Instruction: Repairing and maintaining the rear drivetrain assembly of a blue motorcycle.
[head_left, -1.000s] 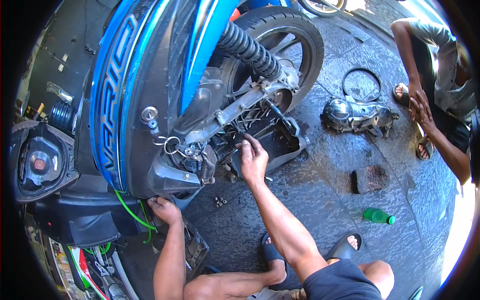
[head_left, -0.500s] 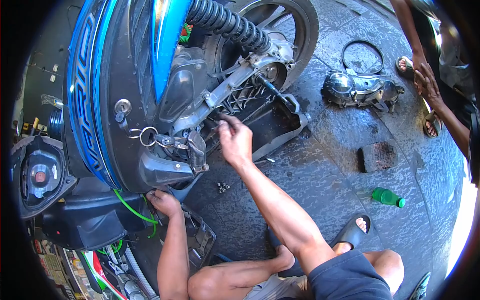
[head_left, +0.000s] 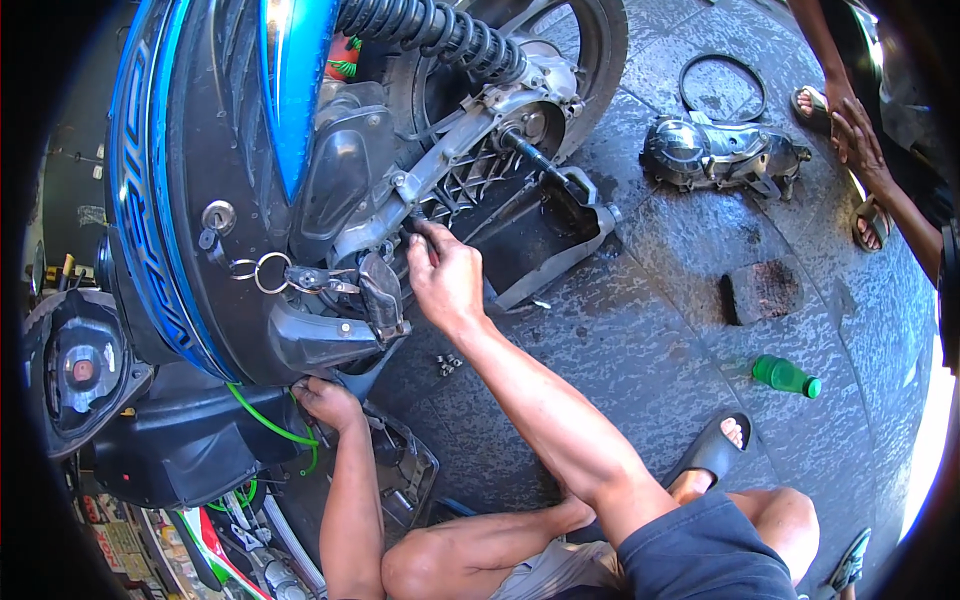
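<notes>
A blue and black scooter (head_left: 290, 110) stands before me, its engine side opened up. My right hand (head_left: 447, 285) reaches to the front end of the grey engine case (head_left: 405, 190), fingers curled together; whatever they pinch is hidden. Beneath the black lower body panel, my left hand (head_left: 330, 403) is closed against the underside next to a green cable (head_left: 265, 418); its fingertips are partly covered. A key ring (head_left: 272, 273) hangs from the lock beside the black kick-start pedal area. Below the bare shaft (head_left: 535, 155) lies a dark open tray (head_left: 545, 245).
On the floor to the right are a removed engine cover (head_left: 720, 160), a black drive belt (head_left: 722, 85), a dark block (head_left: 762, 292) and a green bottle (head_left: 787, 376). Several small bolts (head_left: 449, 364) lie near my right forearm. Another person's hands (head_left: 860, 140) show at the far right.
My right hand has shifted slightly left and pushed closer against the engine case. The left hand keeps its place under the panel. The whole view has moved a little.
</notes>
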